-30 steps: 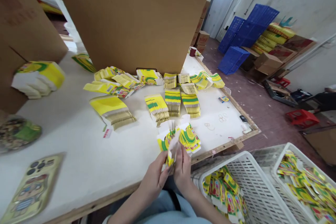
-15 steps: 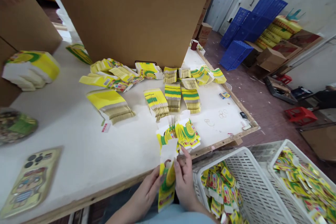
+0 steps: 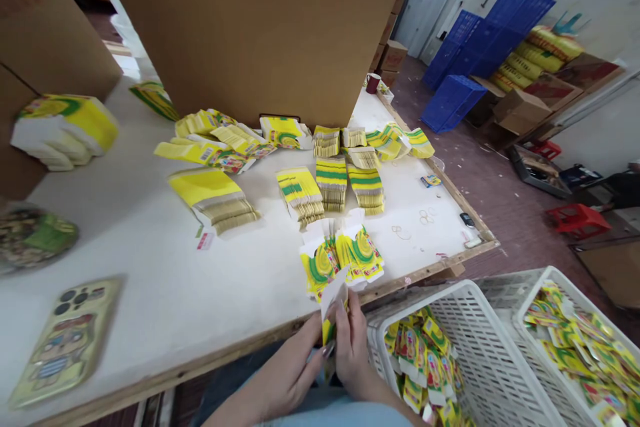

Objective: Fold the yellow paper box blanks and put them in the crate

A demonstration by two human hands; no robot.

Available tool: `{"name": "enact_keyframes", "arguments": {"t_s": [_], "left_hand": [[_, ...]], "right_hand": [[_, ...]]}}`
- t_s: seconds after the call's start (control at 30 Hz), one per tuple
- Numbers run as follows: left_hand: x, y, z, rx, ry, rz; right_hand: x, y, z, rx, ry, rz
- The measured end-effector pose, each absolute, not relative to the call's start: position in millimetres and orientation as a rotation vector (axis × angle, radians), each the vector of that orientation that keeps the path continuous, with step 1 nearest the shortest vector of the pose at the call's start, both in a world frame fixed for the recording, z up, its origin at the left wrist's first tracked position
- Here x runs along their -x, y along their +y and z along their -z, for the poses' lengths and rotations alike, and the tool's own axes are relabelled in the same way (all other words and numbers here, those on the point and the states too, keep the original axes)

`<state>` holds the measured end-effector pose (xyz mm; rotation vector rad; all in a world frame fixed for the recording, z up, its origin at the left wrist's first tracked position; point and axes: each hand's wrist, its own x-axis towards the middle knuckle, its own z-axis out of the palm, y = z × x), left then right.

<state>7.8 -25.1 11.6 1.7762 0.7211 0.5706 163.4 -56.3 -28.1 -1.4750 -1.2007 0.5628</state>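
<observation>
Pinched between both of your hands, a small yellow-and-green carton [image 3: 331, 310] stands on edge over the near rim of the table [image 3: 150, 293]: your left hand [image 3: 295, 373] closes on it from the left with the fingers curled against its lower face, your right hand [image 3: 353, 347] clamps it from the right, and its white flap sticks up above your fingertips. Whether it is fully folded into shape you cannot tell, since your fingers cover most of it. Just beyond the grip, on the table, lies a small fan of the same printed cartons [image 3: 345, 257], white flaps pointing away from you; by the look of it these are the ones next to hand. Further out from your hands, three banded stacks of flat blanks [image 3: 333, 190] sit side by side, with more bundles [image 3: 220, 147] heaped against the big cardboard sheet [image 3: 260, 27] behind them, so a great deal of stock seems untouched. To the right of your grip and lower, a white slotted basket [image 3: 480, 347] holds a loose layer of cartons at its near end with much of its floor bare, and a second basket [image 3: 575, 340] beyond it is filled more deeply. Judging from that, you are well into the work but far from the end. Off to the left of your hands a phone [image 3: 65, 340] in a printed case lies flat on the table.
</observation>
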Motion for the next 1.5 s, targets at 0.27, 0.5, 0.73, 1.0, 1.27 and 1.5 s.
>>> {"name": "enact_keyframes", "arguments": {"t_s": [0.27,0.5,0.73,1.0,1.27,1.5], "left_hand": [[-11.6,-22.5,-12.1,-1.627,0.952,-0.657],[-9.5,-20.5,-15.6,-1.547,1.011,-0.735],[8.5,-31.6,-13.0,-1.412,0.912,-0.716],[7.6,-25.2,-31.5,-1.513,0.830,-0.589],[-14.6,-28.4,-14.9,-1.294,0.865,-0.659],[-6.7,-24.6,-16.9,-1.388,0.785,-0.567]], "right_hand": [[-165.9,-59.1,34.7,1.559,-1.181,-0.496],[-160.8,-51.4,5.5,1.446,-1.092,-0.820],[-160.7,-61.3,13.0,1.180,-0.838,-0.919],[-184.4,-72.4,-3.8,1.246,-1.027,-1.079],[-199.8,-71.1,-3.8,1.357,-1.088,-0.831],[-226.5,-77.5,-10.6,1.084,-1.548,-0.713]]}}
